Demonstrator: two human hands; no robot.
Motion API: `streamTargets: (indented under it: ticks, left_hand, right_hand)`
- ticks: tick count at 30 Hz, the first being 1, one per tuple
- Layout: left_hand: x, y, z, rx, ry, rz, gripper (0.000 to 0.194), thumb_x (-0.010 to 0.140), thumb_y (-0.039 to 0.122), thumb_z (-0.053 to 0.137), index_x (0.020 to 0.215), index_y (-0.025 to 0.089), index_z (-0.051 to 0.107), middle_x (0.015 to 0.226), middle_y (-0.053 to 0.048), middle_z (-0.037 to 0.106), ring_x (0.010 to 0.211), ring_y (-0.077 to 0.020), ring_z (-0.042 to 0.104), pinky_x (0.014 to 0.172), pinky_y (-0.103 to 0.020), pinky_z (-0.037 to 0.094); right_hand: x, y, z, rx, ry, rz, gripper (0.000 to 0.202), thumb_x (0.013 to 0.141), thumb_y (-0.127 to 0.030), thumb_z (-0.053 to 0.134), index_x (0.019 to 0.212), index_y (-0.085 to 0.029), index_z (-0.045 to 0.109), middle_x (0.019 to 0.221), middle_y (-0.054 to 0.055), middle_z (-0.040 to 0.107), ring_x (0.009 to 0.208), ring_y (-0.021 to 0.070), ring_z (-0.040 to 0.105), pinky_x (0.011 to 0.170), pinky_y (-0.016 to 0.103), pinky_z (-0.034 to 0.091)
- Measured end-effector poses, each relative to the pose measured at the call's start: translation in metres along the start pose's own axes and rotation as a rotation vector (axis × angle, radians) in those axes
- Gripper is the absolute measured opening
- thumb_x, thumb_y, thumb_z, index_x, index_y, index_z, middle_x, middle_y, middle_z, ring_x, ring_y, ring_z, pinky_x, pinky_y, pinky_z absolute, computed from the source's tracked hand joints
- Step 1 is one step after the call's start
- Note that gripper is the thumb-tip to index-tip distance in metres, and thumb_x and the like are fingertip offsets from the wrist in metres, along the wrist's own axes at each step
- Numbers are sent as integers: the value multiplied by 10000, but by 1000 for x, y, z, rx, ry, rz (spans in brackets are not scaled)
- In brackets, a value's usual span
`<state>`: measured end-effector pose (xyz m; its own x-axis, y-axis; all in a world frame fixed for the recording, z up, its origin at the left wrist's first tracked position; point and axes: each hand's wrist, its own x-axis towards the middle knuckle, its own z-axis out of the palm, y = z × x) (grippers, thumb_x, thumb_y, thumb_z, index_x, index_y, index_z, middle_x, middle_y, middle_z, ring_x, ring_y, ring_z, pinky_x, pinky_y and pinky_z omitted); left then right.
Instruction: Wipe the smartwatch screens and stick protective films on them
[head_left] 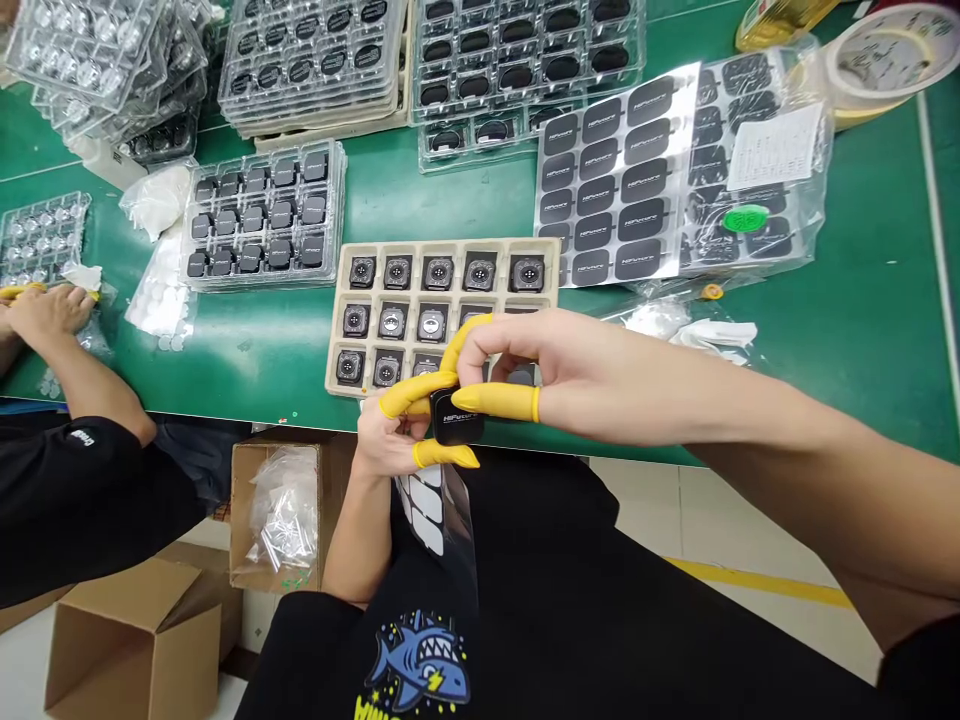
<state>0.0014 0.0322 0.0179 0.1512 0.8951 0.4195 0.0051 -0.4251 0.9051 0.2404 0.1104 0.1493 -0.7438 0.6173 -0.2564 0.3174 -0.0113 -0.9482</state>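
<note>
A black square watch body (459, 428) with "HiFuture" lettering on its face is held over the front edge of the table. My left hand (390, 432), in yellow finger cots, grips it from the left side. My right hand (551, 365) reaches in from the right, its yellow-capped thumb lying on the upper part of the lettered face and its index finger bent behind. Just beyond both hands sits a beige compartment tray (442, 247) of watch bodies, mostly back side up; my right hand hides part of its front row. A sticker sheet (431, 510) hangs below my left wrist.
HiFuture sticker sheets (609, 185) lie behind right, near tape rolls (889, 60). Clear trays (262, 215) of black parts stand at left and back. A co-worker's hand (52, 310) works at far left. An open carton (277, 510) of plastic scraps stands below the table edge.
</note>
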Motion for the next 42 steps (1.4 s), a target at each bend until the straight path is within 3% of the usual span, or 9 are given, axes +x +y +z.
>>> streamTargets:
  ticks: [3, 9, 17, 24, 30, 36, 42]
  left_hand:
    - [1, 0, 0, -6, 5, -7, 879, 604, 625, 1079, 1341, 212, 835, 586, 65, 659, 468, -121, 633, 499, -222, 611]
    - [3, 5, 2, 3, -4, 45, 832, 702, 620, 1033, 1400, 222, 817, 523, 95, 594, 374, -74, 504, 425, -176, 513]
    - [-4, -1, -1, -1, 2, -43, 922, 574, 654, 1078, 1341, 203, 839, 657, 26, 726, 524, -145, 677, 536, -253, 633]
    - [0, 5, 0, -47, -18, -64, 856, 659, 619, 1059, 1360, 188, 823, 603, 65, 642, 409, -63, 500, 404, -166, 486]
    - [-3, 1, -2, -65, -16, -70, 918, 598, 624, 1082, 1375, 209, 822, 708, 19, 747, 563, -139, 688, 577, -249, 650]
    - [-3, 0, -3, -25, -9, -97, 903, 588, 675, 1068, 1318, 195, 838, 651, 34, 700, 530, -134, 656, 489, -225, 580]
    - [-1, 0, -3, 14, 11, -53, 900, 585, 722, 1044, 1305, 216, 855, 656, 32, 710, 531, -132, 640, 501, -241, 580]
  right_hand:
    - [1, 1, 1, 6, 4, 6, 261, 969, -495, 739, 915, -246, 682, 911, 18, 679, 805, 201, 538, 717, 356, 404]
    - [1, 1, 1, 8, 7, 0, 286, 970, -506, 748, 896, -241, 669, 936, 24, 691, 823, 201, 546, 729, 357, 406]
    - [2, 2, 3, -5, 10, -2, 257, 978, -481, 732, 895, -248, 660, 916, 26, 687, 834, 211, 559, 724, 360, 412]
    - [1, 1, 3, -4, 16, 7, 250, 970, -476, 734, 899, -248, 659, 930, 32, 696, 839, 218, 566, 722, 362, 406]
    - [2, 2, 2, -15, 15, -5, 232, 971, -447, 735, 893, -244, 653, 914, 23, 687, 822, 205, 554, 716, 353, 400]
    - [2, 2, 0, -11, 2, 5, 275, 982, -509, 725, 912, -249, 670, 926, 27, 697, 824, 209, 558, 702, 354, 391]
    - [2, 3, 0, -10, -1, -7, 274, 990, -505, 723, 920, -244, 679, 933, 28, 708, 828, 204, 561, 705, 350, 390]
